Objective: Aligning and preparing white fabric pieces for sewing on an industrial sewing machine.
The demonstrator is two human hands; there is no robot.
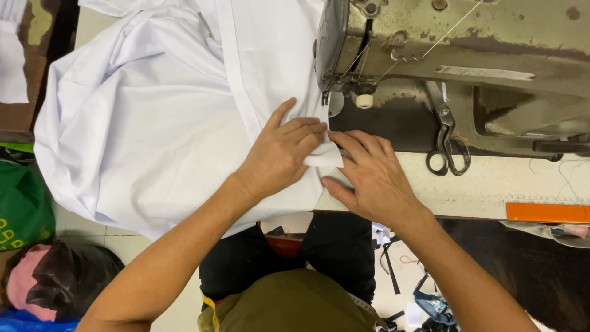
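Large white woven cotton-like garment [153, 117] lies spread over the left part of the pale sewing table [491, 184], bunched in soft folds, its left edge hanging off toward the floor; a flat stitched band runs up its middle toward the machine; the near right corner of the cloth is folded into a small white flap [324, 156] just in front of the needle area.

Left hand [279, 154] lies palm down on the cloth, fingers together and nearly straight, thumb spread upward; fingertips press the flap; not closed around anything, only pressing flat.

Right hand [372, 178] rests palm down just beside the left, fingers loosely extended toward the flap, forefinger touching its edge, thumb tucked low along the table edge; whether the fingers pinch the flap cannot be told; no grasp visible.

Old olive-grey metal sewing machine [455, 67], paint worn and stained, stands across the upper right; white thread runs across its front; a small white knob [364, 101] sits near the presser foot, just above the two hands.

Dark metal scissors [447, 144] hang against the machine front, handles down, well to the right of the hands; orange strip [547, 213] lies along the table's near edge at far right.

Below: dark trousers and an olive shirt of the person; green bag [21, 206] and dark plastic bag [67, 276] on the tiled floor at left.
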